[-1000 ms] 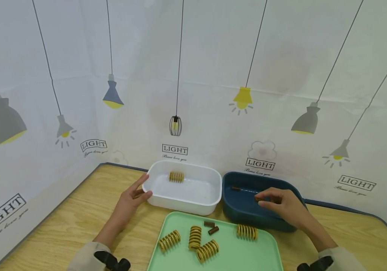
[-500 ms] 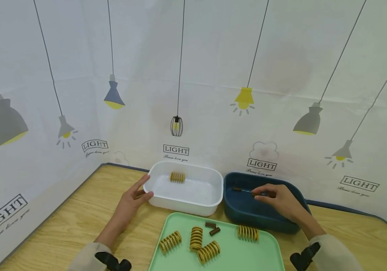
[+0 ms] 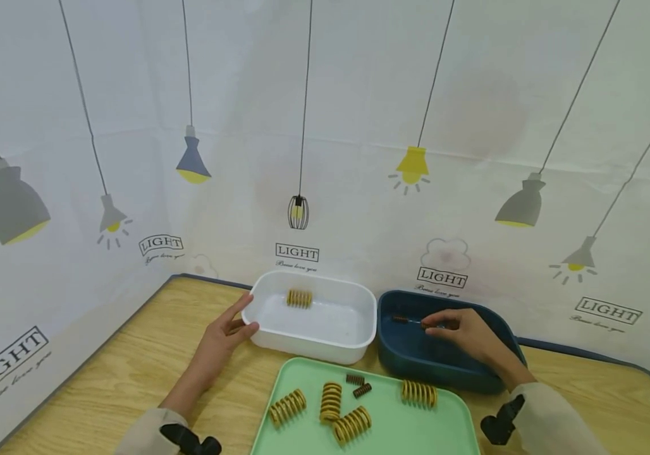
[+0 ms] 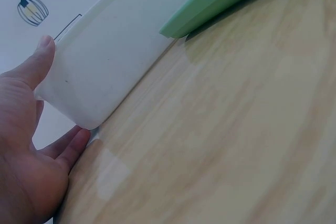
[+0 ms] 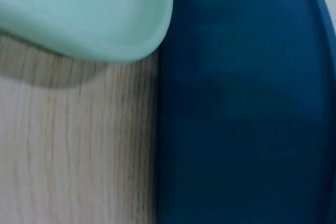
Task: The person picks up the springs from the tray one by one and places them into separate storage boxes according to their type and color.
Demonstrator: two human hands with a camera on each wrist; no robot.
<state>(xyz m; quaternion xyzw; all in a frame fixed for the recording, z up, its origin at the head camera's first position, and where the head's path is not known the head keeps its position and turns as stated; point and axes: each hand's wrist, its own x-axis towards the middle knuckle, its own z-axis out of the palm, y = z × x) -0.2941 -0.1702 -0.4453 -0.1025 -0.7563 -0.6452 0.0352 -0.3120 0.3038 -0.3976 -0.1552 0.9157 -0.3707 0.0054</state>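
Note:
In the head view, my right hand (image 3: pixel 470 335) reaches into the dark blue box (image 3: pixel 444 373), thumb and fingertips pinching a small dark spring (image 3: pixel 425 325). Close by on the box floor lies another small dark spring (image 3: pixel 399 319). My left hand (image 3: pixel 217 341) holds the left end of the white box (image 3: pixel 308 341), its thumb near the front corner. One large yellow spring (image 3: pixel 299 298) lies inside the white box. From the left wrist, the thumb and fingers of the left hand (image 4: pixel 26 135) show around the end of the white box (image 4: pixel 110 51).
A light green tray (image 3: pixel 399 430) lies in front of both boxes. On it are several large yellow springs (image 3: pixel 331 401) and two small dark springs (image 3: pixel 355 379). A wall sheet (image 3: pixel 359 208) printed with lamps stands behind the wooden table (image 3: pixel 114 379).
My right hand has moved slightly left inside the blue box, carrying the small spring closer to the other one there. The left hand stays at the white box.

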